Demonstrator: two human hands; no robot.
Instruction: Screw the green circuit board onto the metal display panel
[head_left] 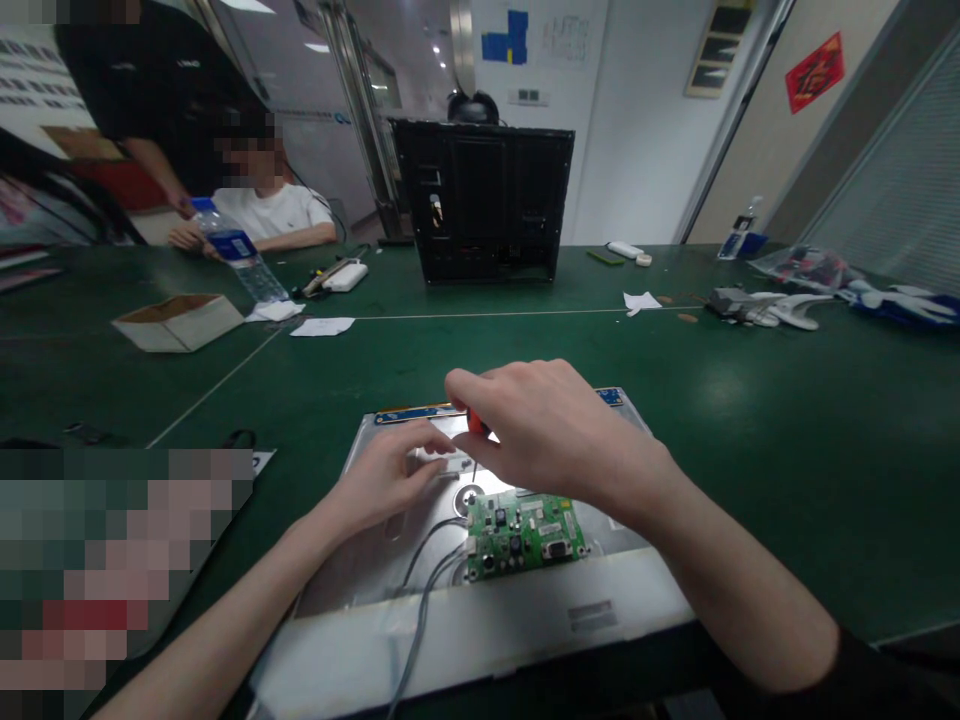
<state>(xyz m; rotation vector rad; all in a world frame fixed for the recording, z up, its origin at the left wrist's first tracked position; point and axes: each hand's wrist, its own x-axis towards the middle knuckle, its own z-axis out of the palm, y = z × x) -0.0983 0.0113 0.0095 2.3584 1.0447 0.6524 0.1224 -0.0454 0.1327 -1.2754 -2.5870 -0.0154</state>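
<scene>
My right hand is closed round a screwdriver with a red and black handle. Its thin shaft points down to the upper left corner of a green circuit board, where a round recess shows. That board lies on the silver metal back of a display panel. My left hand hovers at the panel's left side, fingers apart and slightly curled, close to the screwdriver; nothing shows in it. Grey cables run from the board's left edge toward me. Part of the screwdriver handle is hidden by my right hand.
A black monitor housing stands across the green table. On the left are a paper box and a water bottle; gloves lie at the right. Two people are at the far left side, another at the edge.
</scene>
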